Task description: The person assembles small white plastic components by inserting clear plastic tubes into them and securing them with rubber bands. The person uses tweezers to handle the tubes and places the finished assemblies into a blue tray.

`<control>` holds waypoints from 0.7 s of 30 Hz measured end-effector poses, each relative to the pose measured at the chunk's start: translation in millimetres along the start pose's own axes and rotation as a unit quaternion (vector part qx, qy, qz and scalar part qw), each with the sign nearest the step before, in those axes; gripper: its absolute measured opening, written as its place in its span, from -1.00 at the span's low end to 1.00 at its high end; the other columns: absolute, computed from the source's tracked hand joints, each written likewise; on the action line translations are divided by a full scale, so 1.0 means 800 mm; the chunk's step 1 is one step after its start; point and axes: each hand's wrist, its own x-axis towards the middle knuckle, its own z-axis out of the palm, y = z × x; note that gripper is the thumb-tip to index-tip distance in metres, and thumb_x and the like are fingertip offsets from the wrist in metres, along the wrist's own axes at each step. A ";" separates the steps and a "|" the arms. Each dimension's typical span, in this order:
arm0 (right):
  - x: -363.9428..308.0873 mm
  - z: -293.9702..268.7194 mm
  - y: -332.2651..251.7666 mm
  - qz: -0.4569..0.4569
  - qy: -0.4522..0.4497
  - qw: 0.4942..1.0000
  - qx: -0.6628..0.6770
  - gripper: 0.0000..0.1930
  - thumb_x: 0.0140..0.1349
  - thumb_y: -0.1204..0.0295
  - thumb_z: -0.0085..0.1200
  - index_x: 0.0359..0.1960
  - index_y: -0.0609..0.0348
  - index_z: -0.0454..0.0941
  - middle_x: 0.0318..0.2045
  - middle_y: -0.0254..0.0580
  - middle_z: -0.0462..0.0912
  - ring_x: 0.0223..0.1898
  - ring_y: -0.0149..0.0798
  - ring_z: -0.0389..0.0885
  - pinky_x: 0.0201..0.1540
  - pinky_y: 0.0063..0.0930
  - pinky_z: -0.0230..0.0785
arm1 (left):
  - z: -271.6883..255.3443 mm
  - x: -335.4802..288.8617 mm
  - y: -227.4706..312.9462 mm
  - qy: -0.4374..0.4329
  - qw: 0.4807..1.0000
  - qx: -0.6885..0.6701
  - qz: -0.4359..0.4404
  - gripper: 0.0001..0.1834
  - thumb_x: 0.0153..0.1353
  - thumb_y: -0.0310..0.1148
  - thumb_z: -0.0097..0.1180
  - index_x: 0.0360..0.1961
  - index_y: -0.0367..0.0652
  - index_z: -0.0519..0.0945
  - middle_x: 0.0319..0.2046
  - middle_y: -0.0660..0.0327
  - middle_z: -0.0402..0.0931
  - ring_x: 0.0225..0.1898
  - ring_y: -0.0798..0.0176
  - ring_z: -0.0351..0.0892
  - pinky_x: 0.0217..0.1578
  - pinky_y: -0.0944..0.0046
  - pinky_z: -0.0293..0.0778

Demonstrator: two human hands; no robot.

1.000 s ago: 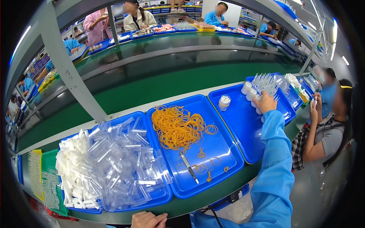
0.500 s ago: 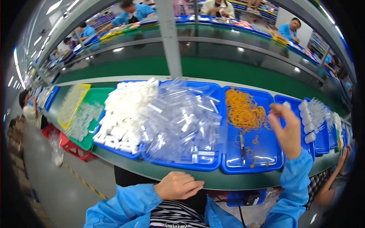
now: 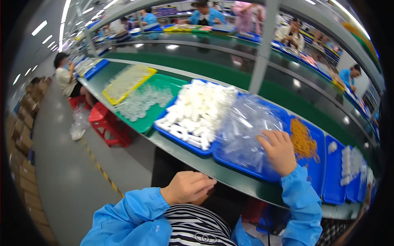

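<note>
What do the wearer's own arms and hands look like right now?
Both the left hand and right hand are bare, without gloves. The left sleeve and right sleeve are bright blue, long and loose, wrinkled, reaching the wrists. No cables or markings are discernible on the hands.

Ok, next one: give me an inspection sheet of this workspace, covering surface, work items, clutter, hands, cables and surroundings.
Surface: green bench, lined with trays.
Work items: clear plastic sleeves heaped in a blue tray; white pieces left of them, orange rubber bands right.
Clutter: plastic bag beside a red stool.
Hands: right hand over the sleeves, contact unclear; left hand near the bench's front edge, no held thing visible.
Cables: dark cable below the bench.
Surroundings: cardboard boxes far left; co-workers across the bench.
</note>
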 end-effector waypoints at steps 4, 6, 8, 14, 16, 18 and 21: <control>-0.003 0.001 0.004 -0.007 -0.003 0.999 -0.039 -0.68 0.03 0.48 0.06 -0.12 0.09 0.59 -0.06 -0.24 0.57 -0.03 -0.14 0.52 0.01 -0.19 0.35 | -0.072 -0.021 -0.053 0.109 0.977 0.067 -0.169 -0.80 0.07 -0.54 0.28 -0.23 -0.14 0.66 -0.42 0.18 0.58 -0.51 0.15 0.59 -0.50 0.23 0.51; -0.002 0.004 0.002 -0.005 -0.009 0.999 -0.036 -0.70 0.03 0.48 0.06 -0.14 0.10 0.61 -0.06 -0.23 0.57 -0.04 -0.13 0.51 0.01 -0.18 0.34 | -0.106 -0.030 -0.089 0.175 0.945 0.087 -0.263 -0.82 0.13 -0.56 0.22 -0.22 -0.14 0.66 -0.43 0.13 0.55 -0.55 0.17 0.56 -0.53 0.23 0.47; -0.001 0.006 -0.002 0.004 -0.020 0.999 -0.035 -0.71 0.04 0.49 0.06 -0.15 0.12 0.61 -0.05 -0.22 0.57 -0.05 -0.13 0.51 0.00 -0.18 0.34 | -0.140 -0.034 -0.127 0.179 0.926 0.138 -0.301 -0.86 0.15 -0.55 0.21 -0.24 -0.15 0.64 -0.40 0.13 0.52 -0.53 0.13 0.56 -0.51 0.20 0.46; 0.019 -0.022 -0.020 0.026 -0.038 0.999 -0.028 -0.67 -0.05 0.57 0.16 -0.17 0.15 0.61 -0.07 -0.22 0.59 -0.12 -0.15 0.54 -0.08 -0.20 0.34 | -0.189 -0.029 -0.246 -0.012 0.899 0.389 -0.200 -0.80 0.02 -0.46 0.30 -0.30 -0.11 0.58 -0.34 0.16 0.48 -0.27 0.08 0.56 -0.31 0.11 0.46; 0.044 -0.036 -0.033 0.034 -0.035 0.999 -0.007 -0.64 -0.09 0.54 0.19 -0.15 0.14 0.62 -0.14 -0.26 0.61 -0.18 -0.18 0.55 -0.13 -0.23 0.34 | -0.191 -0.018 -0.272 -0.085 0.869 0.449 -0.188 -0.76 -0.01 -0.42 0.32 -0.30 -0.11 0.55 -0.33 0.18 0.46 -0.23 0.11 0.54 -0.25 0.12 0.41; 0.070 -0.028 -0.052 0.002 -0.040 0.996 0.075 -0.66 -0.07 0.51 0.18 -0.16 0.12 0.62 -0.15 -0.29 0.61 -0.19 -0.22 0.56 -0.14 -0.27 0.33 | -0.194 -0.010 -0.289 -0.139 0.845 0.488 -0.170 -0.77 -0.01 -0.40 0.28 -0.30 -0.10 0.53 -0.33 0.19 0.45 -0.23 0.13 0.52 -0.22 0.14 0.36; 0.128 -0.003 -0.091 -0.055 -0.063 0.985 0.148 -0.71 -0.02 0.43 0.15 -0.19 0.08 0.60 -0.23 -0.34 0.60 -0.20 -0.29 0.55 -0.14 -0.33 0.31 | -0.199 -0.015 -0.311 -0.158 0.822 0.528 -0.145 -0.81 0.02 -0.44 0.17 -0.30 -0.10 0.50 -0.32 0.19 0.44 -0.24 0.14 0.51 -0.19 0.15 0.34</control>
